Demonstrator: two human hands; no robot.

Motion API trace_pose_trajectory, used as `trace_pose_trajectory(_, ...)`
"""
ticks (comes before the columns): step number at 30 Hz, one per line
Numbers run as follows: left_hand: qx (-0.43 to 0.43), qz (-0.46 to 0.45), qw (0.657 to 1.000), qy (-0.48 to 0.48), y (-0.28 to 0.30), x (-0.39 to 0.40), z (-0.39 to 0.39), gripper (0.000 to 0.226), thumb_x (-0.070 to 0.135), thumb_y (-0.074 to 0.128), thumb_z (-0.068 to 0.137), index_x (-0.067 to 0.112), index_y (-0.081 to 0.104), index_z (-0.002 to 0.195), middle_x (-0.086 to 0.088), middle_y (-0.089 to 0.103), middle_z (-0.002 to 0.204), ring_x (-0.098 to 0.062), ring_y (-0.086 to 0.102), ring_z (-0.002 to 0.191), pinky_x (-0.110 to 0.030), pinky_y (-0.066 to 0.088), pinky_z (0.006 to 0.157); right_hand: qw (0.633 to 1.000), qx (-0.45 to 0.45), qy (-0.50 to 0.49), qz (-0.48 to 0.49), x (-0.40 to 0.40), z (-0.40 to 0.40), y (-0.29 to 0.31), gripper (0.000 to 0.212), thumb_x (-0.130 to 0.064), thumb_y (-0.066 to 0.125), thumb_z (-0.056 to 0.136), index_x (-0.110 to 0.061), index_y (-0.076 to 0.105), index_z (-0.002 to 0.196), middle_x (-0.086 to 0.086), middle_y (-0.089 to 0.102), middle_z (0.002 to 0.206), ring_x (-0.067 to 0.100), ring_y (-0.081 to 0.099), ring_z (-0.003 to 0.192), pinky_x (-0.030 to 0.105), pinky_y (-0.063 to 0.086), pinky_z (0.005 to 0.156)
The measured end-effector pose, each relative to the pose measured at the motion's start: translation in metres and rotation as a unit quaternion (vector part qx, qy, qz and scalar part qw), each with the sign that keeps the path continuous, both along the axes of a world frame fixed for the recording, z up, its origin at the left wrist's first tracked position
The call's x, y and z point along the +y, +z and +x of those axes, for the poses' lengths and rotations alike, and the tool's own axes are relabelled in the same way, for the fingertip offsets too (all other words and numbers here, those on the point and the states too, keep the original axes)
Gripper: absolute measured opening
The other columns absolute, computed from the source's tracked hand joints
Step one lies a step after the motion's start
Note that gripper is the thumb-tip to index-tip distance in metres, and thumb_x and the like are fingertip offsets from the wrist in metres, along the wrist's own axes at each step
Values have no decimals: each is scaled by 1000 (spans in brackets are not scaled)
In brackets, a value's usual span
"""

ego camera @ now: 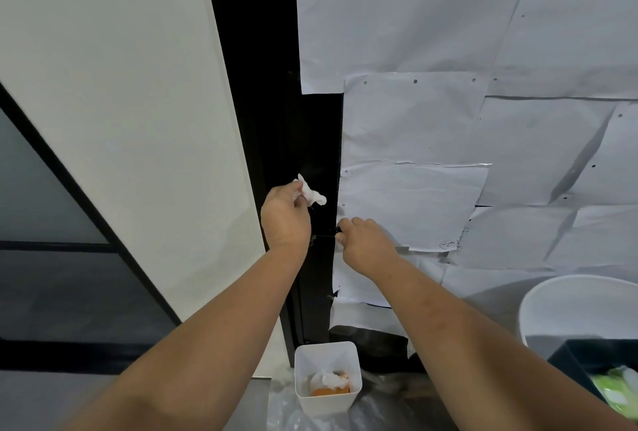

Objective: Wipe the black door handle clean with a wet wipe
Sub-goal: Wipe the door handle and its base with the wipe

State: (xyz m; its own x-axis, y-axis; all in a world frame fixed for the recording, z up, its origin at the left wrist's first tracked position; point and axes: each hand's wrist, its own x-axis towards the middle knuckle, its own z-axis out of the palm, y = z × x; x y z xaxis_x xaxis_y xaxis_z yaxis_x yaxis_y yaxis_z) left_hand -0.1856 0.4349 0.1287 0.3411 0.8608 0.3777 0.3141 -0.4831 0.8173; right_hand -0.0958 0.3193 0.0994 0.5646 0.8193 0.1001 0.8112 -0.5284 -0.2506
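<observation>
The black door handle [326, 235] juts out level from the black door edge, hard to make out against the dark frame. My right hand [366, 244] is closed around its right end. My left hand [284, 220] is just left of and above the handle, pinching a crumpled white wet wipe [312, 193] between thumb and fingers. The wipe sticks up above the hand, a short way above the handle and not touching it.
The door [448, 51] is covered with taped white paper sheets. A white wall panel [121, 85] is on the left. A small white square bin [328, 379] with used wipes stands on the floor below. A white round tub [569, 303] and a black box [587, 361] sit at lower right.
</observation>
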Motion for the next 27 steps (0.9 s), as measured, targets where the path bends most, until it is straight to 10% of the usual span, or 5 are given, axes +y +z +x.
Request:
trace_pose_trajectory(13,324,221,920,-4,-7,16,17,36,43,55,94,11,66,107,-6,60,103,-22,64,81,-27,44,58,1000,-8,11,20,-1,2,-4,25,-26,35,99,-10,50,112,11,57,102,23,38,83,34,31,67)
trace_pose_trajectory(27,253,270,929,-11,-3,15,11,8,19,72,83,11,72,85,-5,63,85,-21,61,73,-26,44,49,1000,-4,5,15,-3,0,-1,25,-27,34,99,-11,49,112,10,56,103,21,35,83,35,34,68)
